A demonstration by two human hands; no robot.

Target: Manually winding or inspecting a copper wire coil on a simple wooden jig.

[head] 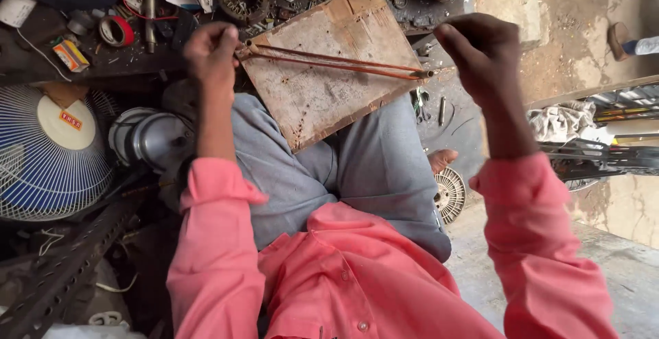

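Left hand and right hand: fingers pinched shut on opposite ends of 1 stretched copper wire loop, held above wooden board on lap.

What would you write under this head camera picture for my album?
Left hand and right hand stretch copper wire over a wooden board.

Blue fan guard, red tape roll, rotor, misc. scrap w/ wires.

Board: on the lap, under the wire coil
Fan guard: left of the lap
Bench: behind the board
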